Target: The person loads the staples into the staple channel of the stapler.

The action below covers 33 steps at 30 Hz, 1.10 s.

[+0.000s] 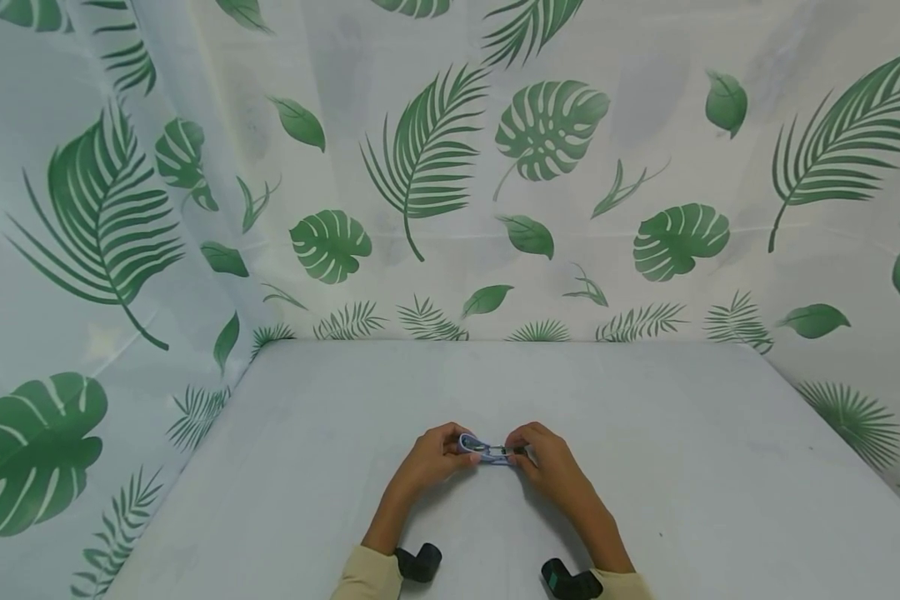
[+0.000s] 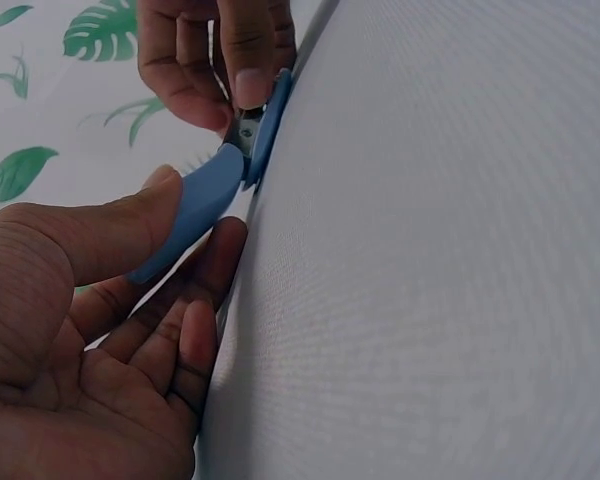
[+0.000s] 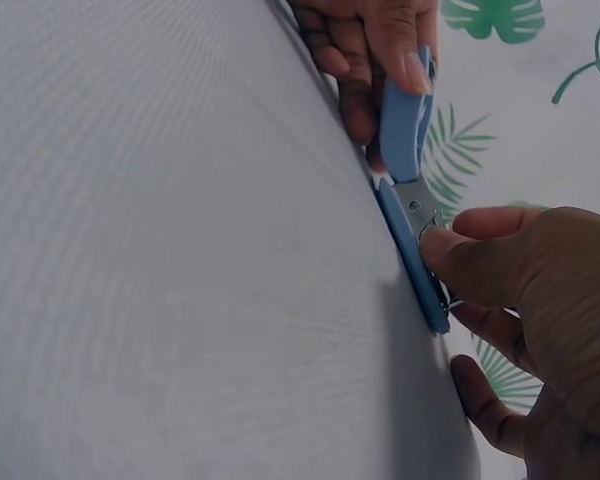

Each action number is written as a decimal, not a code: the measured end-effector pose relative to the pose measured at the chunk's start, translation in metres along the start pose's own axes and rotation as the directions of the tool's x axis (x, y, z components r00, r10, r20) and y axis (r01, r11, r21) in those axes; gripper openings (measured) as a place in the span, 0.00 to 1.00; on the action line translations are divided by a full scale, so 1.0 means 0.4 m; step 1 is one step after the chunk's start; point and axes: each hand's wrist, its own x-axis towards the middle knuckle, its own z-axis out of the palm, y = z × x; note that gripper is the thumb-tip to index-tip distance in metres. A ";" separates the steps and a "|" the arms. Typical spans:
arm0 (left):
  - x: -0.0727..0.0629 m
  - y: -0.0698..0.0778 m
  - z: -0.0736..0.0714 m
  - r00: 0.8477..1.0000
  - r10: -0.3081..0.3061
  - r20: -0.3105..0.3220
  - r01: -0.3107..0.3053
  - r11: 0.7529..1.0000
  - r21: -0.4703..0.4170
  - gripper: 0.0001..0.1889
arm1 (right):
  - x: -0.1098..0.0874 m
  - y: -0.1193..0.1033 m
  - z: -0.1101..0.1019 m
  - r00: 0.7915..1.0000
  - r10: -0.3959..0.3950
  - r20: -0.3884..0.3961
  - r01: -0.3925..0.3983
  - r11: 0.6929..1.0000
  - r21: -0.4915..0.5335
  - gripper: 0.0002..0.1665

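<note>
Between the two hands is a small tool [image 1: 487, 451] with blue arms and a riveted metal piece [image 3: 415, 206] at its middle; its exact kind does not show. My left hand [image 1: 437, 454] pinches one blue arm [image 2: 202, 205] between thumb and fingers. From the opposite end, my right hand [image 1: 546, 457] pinches the metal part beside the other blue arm [image 3: 408, 250]. A thin wire shows near the right fingertips in the right wrist view. That second arm lies low, along the white surface, while the first angles away from it. Fingers cover parts of both ends.
Under the hands spreads a white tabletop [image 1: 330, 400]. Behind it and at the sides hangs a white curtain [image 1: 457, 192] printed with green leaves. A black device sits at each wrist, one by the left sleeve [image 1: 367, 575], the other by the right.
</note>
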 end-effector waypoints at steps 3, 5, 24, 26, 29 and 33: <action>0.001 -0.002 0.001 1.000 0.008 0.000 -0.008 1.000 0.015 0.13 | -0.005 0.005 0.002 1.000 -0.014 0.002 0.014 1.000 0.007 0.16; 0.001 -0.003 0.001 1.000 0.012 0.001 -0.012 1.000 0.021 0.13 | -0.006 0.006 0.002 1.000 -0.004 0.015 0.003 1.000 0.014 0.15; -0.003 -0.005 0.002 1.000 0.012 -0.011 -0.011 1.000 0.028 0.14 | -0.008 0.009 0.001 0.999 0.022 0.027 -0.024 0.999 0.039 0.14; -0.004 -0.004 0.002 1.000 0.008 -0.014 -0.008 1.000 0.028 0.14 | -0.009 0.010 0.000 1.000 0.014 0.020 -0.015 0.999 0.044 0.14; -0.004 -0.002 0.002 1.000 0.003 -0.017 -0.002 1.000 0.018 0.14 | -0.011 0.012 -0.002 1.000 0.004 0.013 -0.004 0.999 0.048 0.13; -0.004 0.000 0.000 1.000 0.002 -0.021 -0.001 1.000 0.011 0.14 | -0.012 0.015 -0.005 1.000 -0.006 -0.006 0.006 0.998 0.056 0.14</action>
